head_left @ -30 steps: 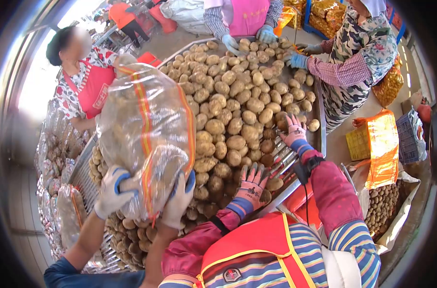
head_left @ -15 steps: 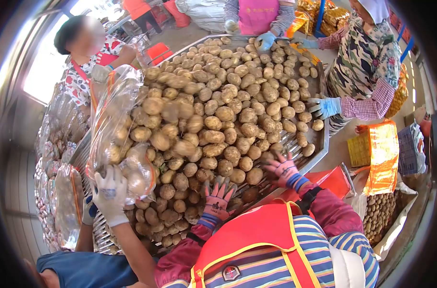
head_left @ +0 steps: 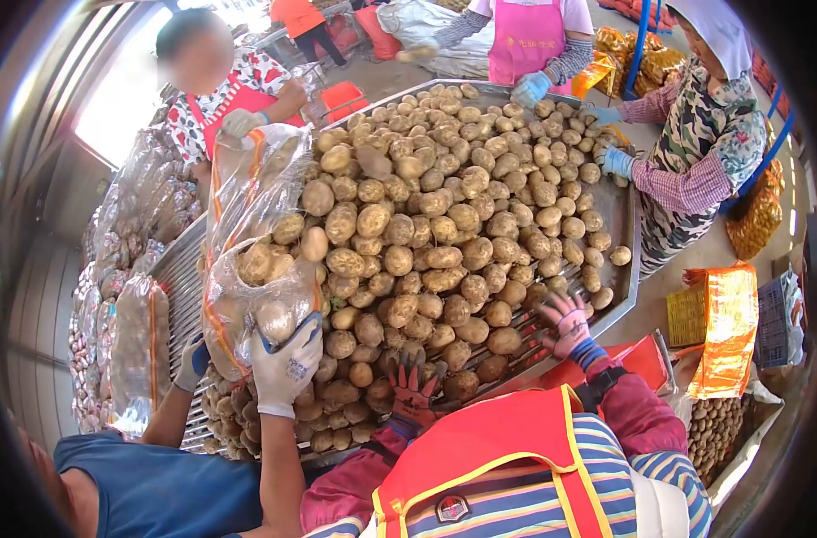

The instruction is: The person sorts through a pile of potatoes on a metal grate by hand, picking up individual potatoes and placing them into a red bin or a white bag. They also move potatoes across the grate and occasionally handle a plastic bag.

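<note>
My left hand (head_left: 415,394), in a pink glove with dark fingertips, lies at the near edge of a heap of potatoes (head_left: 426,242). Its fingers are spread against the nearest ones, holding nothing. My right hand (head_left: 565,325), gloved alike, rests farther right with fingers apart, touching potatoes over the slatted part of a metal sorting table (head_left: 630,260). Left of my hands, a co-worker's white-gloved hand (head_left: 286,366) presses on a clear plastic bag (head_left: 247,206) with potatoes in its lower end. Another co-worker's gloved hand (head_left: 244,122) holds the bag's upper end.
Across the table, co-workers in blue gloves (head_left: 531,88) stand at the heap. Filled plastic bags (head_left: 139,350) line the left side. At right are a yellow crate (head_left: 686,316), an orange mesh bag (head_left: 728,332), a blue crate (head_left: 774,318) and a sack of small potatoes (head_left: 715,435).
Potatoes that were blurred in motion beside the bag are now mostly still. The white-gloved hand has shifted right along the bag. A blue-gloved hand at right moved back toward the heap.
</note>
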`<state>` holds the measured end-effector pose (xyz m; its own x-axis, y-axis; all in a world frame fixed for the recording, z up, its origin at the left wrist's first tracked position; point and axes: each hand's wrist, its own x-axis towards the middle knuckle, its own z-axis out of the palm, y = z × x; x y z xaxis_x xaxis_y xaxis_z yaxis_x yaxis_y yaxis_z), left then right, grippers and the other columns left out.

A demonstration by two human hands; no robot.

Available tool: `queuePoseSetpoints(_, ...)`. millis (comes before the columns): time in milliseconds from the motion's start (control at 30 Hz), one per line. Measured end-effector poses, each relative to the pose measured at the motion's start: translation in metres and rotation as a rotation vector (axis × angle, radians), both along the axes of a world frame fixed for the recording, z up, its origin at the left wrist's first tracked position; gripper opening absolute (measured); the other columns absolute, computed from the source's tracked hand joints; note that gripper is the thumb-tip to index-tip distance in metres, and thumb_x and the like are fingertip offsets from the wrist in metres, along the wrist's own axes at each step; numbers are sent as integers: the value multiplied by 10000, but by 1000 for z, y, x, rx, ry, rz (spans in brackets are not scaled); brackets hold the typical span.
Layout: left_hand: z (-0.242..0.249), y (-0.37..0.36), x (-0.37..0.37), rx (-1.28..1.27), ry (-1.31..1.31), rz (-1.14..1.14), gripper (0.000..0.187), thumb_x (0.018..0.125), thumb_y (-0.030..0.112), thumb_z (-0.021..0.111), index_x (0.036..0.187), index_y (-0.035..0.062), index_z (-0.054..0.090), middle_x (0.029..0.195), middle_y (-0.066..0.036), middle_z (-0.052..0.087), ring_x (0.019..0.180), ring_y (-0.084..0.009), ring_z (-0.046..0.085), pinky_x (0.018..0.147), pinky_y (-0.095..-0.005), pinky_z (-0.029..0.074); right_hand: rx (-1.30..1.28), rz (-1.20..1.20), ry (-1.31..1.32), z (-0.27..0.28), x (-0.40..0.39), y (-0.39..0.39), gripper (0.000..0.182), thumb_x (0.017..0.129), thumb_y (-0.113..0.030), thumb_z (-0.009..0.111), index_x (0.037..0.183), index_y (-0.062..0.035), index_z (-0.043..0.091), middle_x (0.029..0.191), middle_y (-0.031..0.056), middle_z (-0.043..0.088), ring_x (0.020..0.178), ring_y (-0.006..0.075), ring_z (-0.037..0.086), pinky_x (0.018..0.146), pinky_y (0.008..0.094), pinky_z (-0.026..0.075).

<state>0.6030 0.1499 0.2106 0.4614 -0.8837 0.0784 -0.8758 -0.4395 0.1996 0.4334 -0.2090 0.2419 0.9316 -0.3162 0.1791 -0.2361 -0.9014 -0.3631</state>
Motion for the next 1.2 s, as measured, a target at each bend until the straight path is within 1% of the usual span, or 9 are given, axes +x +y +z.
queuePoseSetpoints(100, -6, -13, 3, -5, -24, -86, 965, 588, 773, 591, 1387, 262, 408, 1471, -218, 215, 1336, -483, 170, 1066, -661, 35, -55, 237, 58, 14, 21, 28, 666, 628, -412, 740, 1222, -184, 541, 1316, 97, 464, 1271, 321, 381, 1071, 545, 214)
queuePoseSetpoints(167, -3, -37, 14, 9, -297, -284, 986, 581, 764, 611, 1412, 295, 360, 1492, -189, 182, 1334, -492, 154, 1062, -657, 44, -128, 476, 89, 4, 35, 41, 671, 630, -454, 723, 1225, -206, 534, 1288, 53, 487, 1270, 285, 385, 1072, 559, 204)
queuePoseSetpoints(200, 6, -48, 17, 4, -296, -301, 986, 581, 764, 611, 1412, 295, 360, 1492, -189, 182, 1334, -492, 154, 1062, -657, 44, -130, 460, 92, 1, 39, 44, 671, 630, -454, 723, 1225, -206, 534, 1288, 53, 487, 1270, 285, 385, 1072, 559, 204)
queuePoseSetpoints(267, 52, -72, 14, 482, -29, -239, 1022, 576, 759, 625, 1434, 302, 311, 1495, -167, 192, 1342, -480, 133, 1062, -650, 48, -159, 447, 181, -6, 46, 41, 642, 665, -476, 686, 1238, -237, 521, 1266, 19, 504, 1274, 252, 381, 1068, 585, 188)
queuePoseSetpoints(400, 55, -75, 9, 478, -45, -196, 1038, 583, 759, 623, 1440, 267, 305, 1510, -158, 162, 1359, -461, 92, 1061, -654, 41, -267, 453, 47, -26, 43, 32, 549, 707, -449, 649, 1211, -262, 537, 1257, -21, 513, 1276, 235, 378, 1067, 601, 171)
queuePoseSetpoints(567, 23, -35, 14, 225, -46, -251, 966, 622, 716, 598, 1427, 248, 341, 1428, -213, 308, 1318, -493, 179, 1065, -635, 113, -159, 350, 35, -16, 39, 39, 540, 656, -427, 694, 1125, -187, 574, 1162, 47, 528, 1229, 275, 405, 1045, 593, 214)
queuePoseSetpoints(767, -2, -19, 9, 12, -21, -223, 935, 623, 711, 602, 1411, 262, 372, 1421, -208, 314, 1308, -502, 184, 1055, -639, 135, -175, 158, 156, -13, 25, 38, 572, 631, -415, 722, 1154, -246, 566, 1257, 92, 477, 1247, 343, 365, 1039, 617, 211)
queuePoseSetpoints(1133, 47, -94, 3, 168, -115, -273, 871, 644, 675, 602, 1391, 276, 400, 1440, -110, 336, 1263, -412, 284, 1061, -610, 108, -86, -142, 84, -34, 25, -32, 556, 634, -475, 732, 1119, -243, 591, 1288, 61, 469, 1250, 297, 372, 1057, 544, 213)
queuePoseSetpoints(1200, 40, -100, 5, 99, -220, -299, 905, 593, 767, 588, 1326, 245, 490, 1389, -132, 397, 1274, -413, 274, 1067, -599, 101, -98, -150, 95, -33, 26, -34, 560, 640, -466, 734, 1125, -228, 588, 1281, 66, 477, 1241, 294, 383, 1060, 531, 218)
